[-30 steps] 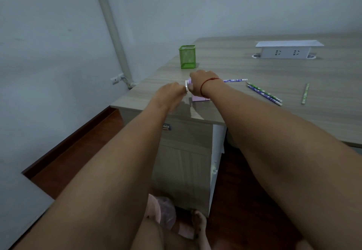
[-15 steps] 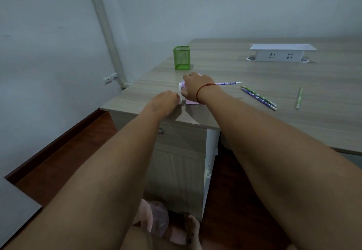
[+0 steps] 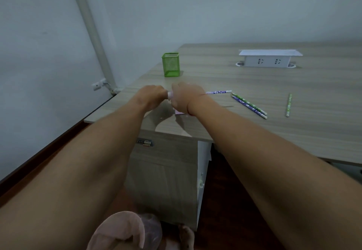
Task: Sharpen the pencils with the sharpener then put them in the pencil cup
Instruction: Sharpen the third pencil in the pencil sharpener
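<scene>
A pink pencil sharpener [image 3: 179,111] stands near the desk's front left corner, mostly hidden under my right hand [image 3: 185,98], which grips its body from above. My left hand [image 3: 151,97] is curled round the sharpener's crank handle [image 3: 170,95], whose white-pink end shows between the two hands. A purple-patterned pencil [image 3: 218,92] sticks out to the right from behind my right wrist, in line with the sharpener. Two more pencils [image 3: 248,105] lie side by side further right, and a green one [image 3: 288,105] lies alone. The green mesh pencil cup [image 3: 170,64] stands behind my hands.
A white socket box [image 3: 267,59] sits at the back of the wooden desk [image 3: 254,132]. The desk's left edge runs close to my left hand. Below are a drawer cabinet [image 3: 162,171], my feet and a dark red floor. A wall pipe [image 3: 92,34] stands to the left.
My left hand dipped below the level of my right hand and has come back up beside it, circling at the crank. My right hand stays on the sharpener. The view shifted slightly.
</scene>
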### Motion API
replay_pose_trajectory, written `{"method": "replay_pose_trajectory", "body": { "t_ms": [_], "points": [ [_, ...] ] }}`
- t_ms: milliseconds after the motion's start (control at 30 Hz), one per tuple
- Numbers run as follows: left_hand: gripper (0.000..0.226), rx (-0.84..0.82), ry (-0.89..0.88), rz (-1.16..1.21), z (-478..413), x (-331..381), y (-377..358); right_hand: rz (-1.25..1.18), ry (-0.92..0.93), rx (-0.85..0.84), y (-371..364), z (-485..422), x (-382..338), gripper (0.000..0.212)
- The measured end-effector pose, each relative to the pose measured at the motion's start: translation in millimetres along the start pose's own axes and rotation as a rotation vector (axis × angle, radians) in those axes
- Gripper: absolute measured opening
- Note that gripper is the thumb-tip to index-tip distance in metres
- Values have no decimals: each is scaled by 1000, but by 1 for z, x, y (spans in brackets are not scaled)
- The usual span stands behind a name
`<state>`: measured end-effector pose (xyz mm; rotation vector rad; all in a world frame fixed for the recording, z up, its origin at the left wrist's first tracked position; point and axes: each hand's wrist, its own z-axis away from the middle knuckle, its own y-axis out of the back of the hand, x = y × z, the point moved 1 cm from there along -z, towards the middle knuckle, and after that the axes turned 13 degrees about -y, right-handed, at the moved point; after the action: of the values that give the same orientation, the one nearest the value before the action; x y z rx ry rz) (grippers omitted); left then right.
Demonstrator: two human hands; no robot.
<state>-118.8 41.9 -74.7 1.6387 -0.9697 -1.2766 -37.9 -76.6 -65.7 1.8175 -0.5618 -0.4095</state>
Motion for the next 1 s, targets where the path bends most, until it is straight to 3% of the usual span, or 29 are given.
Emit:
{"method": "replay_pose_trajectory", "body": {
  "t_ms": [200,633,1000],
  "points": [
    [22,101,-16,-116,-2,-2,20,39,-7,-46,6,1,-1,43],
    [22,238,19,-81,22,14,40,56,-69,-112,13,2,-8,42],
    [23,242,50,127,53,45,14,81,-64,-109,19,6,-10,38]
  ]
}}
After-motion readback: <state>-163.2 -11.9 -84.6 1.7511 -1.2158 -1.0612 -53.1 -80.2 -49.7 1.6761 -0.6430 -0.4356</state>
